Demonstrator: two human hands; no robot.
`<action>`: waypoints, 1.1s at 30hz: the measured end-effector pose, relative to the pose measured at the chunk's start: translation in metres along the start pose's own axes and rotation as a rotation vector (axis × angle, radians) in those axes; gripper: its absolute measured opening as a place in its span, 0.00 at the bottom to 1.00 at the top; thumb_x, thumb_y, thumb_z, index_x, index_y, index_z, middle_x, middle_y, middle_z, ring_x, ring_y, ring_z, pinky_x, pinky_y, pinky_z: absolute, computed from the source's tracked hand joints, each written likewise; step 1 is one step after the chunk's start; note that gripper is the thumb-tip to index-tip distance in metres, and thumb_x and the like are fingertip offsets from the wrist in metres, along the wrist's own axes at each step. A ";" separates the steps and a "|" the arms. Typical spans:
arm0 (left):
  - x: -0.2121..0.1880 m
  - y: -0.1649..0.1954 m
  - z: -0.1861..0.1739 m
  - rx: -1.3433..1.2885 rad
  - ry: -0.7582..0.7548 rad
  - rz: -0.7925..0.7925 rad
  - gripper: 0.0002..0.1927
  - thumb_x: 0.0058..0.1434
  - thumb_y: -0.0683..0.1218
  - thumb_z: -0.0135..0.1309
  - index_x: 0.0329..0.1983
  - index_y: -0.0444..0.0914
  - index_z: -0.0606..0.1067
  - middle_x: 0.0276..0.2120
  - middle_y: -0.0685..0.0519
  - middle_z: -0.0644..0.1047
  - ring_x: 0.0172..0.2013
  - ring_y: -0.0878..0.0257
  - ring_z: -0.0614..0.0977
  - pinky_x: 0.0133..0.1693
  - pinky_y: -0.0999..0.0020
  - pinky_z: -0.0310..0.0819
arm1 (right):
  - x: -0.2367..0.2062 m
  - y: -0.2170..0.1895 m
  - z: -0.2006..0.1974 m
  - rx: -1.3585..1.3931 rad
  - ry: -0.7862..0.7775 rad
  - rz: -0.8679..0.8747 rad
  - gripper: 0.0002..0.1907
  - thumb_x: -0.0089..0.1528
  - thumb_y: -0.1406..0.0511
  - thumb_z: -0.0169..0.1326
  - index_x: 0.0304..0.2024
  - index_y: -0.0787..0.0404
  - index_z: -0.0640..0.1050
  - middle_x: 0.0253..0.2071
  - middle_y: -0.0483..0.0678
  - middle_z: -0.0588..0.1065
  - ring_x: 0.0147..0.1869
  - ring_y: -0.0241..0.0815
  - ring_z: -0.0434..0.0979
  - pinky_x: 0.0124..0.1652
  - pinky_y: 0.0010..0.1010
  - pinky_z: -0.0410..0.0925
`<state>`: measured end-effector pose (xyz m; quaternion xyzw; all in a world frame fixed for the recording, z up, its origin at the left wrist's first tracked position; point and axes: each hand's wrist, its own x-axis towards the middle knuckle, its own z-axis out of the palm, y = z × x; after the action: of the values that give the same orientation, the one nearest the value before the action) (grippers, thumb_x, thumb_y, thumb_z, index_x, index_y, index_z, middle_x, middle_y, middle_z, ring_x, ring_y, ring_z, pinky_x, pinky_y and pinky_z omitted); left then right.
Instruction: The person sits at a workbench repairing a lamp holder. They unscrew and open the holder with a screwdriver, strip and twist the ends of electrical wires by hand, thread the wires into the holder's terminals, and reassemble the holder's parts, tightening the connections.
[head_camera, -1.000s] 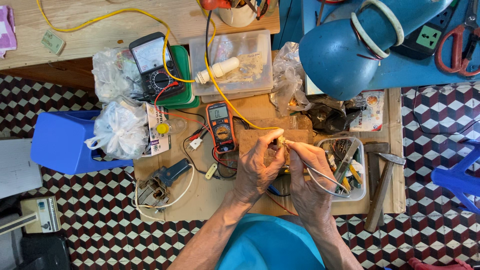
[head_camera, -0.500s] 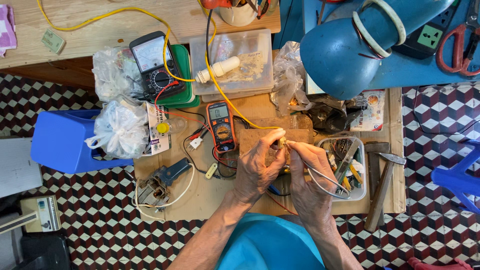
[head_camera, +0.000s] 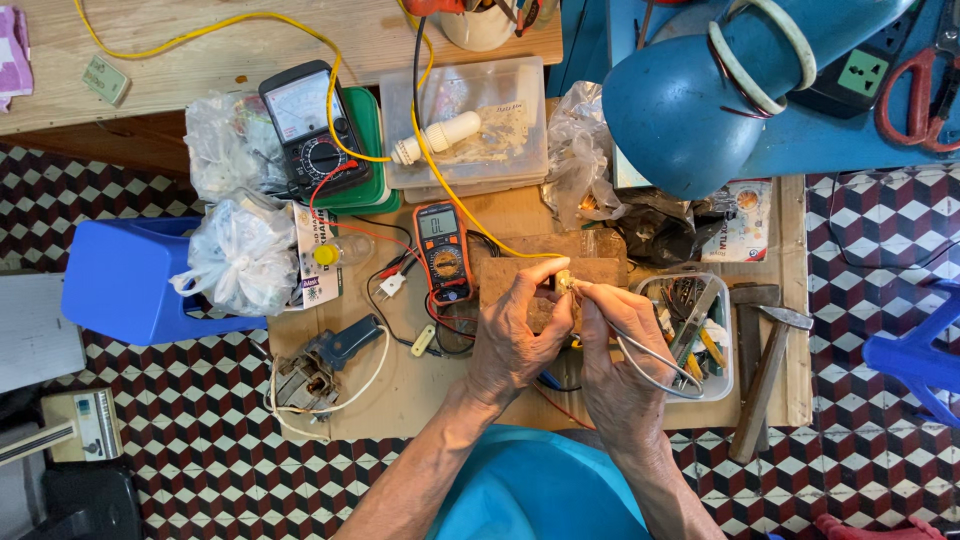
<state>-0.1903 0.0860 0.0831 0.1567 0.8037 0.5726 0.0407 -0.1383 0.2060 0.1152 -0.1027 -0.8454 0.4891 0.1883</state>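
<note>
My left hand (head_camera: 515, 335) and my right hand (head_camera: 622, 350) meet over the middle of a low wooden bench (head_camera: 400, 390). Between the fingertips of both hands sits a small pale part (head_camera: 563, 281), pinched from both sides. A grey cable (head_camera: 655, 358) loops out from under my right hand. Both hands hover above a brown wooden block (head_camera: 560, 270). An orange digital multimeter (head_camera: 443, 250) lies just left of my left hand, with red and black leads beside it.
A black analogue meter (head_camera: 310, 130) rests on a green case. Two white plastic bags (head_camera: 240, 255), a clear box (head_camera: 470, 125), a blue lamp shade (head_camera: 700, 95), a tool tray (head_camera: 690, 330), a hammer (head_camera: 765, 370) and a blue stool (head_camera: 130, 285) surround the bench.
</note>
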 end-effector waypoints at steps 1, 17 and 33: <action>0.001 0.000 0.000 -0.010 -0.010 -0.016 0.21 0.65 0.42 0.59 0.61 0.37 0.71 0.48 0.46 0.82 0.43 0.60 0.88 0.43 0.66 0.85 | 0.000 0.000 0.000 0.000 -0.002 0.006 0.09 0.69 0.73 0.55 0.52 0.64 0.79 0.49 0.52 0.78 0.50 0.39 0.80 0.47 0.27 0.75; 0.003 0.011 -0.002 -0.078 -0.014 -0.238 0.18 0.67 0.45 0.56 0.60 0.43 0.74 0.39 0.55 0.84 0.18 0.77 0.67 0.20 0.77 0.64 | -0.001 -0.002 -0.003 0.009 -0.027 -0.004 0.11 0.68 0.73 0.56 0.53 0.64 0.79 0.50 0.52 0.78 0.52 0.40 0.80 0.50 0.29 0.74; 0.000 0.012 0.004 -0.002 0.068 -0.101 0.16 0.65 0.41 0.57 0.57 0.38 0.74 0.49 0.49 0.83 0.30 0.66 0.79 0.32 0.71 0.74 | -0.007 0.001 -0.001 0.069 -0.004 0.027 0.10 0.69 0.73 0.55 0.53 0.64 0.79 0.50 0.51 0.78 0.51 0.37 0.80 0.48 0.25 0.76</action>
<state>-0.1872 0.0929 0.0930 0.0965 0.8110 0.5755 0.0422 -0.1317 0.2043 0.1134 -0.1065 -0.8270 0.5206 0.1838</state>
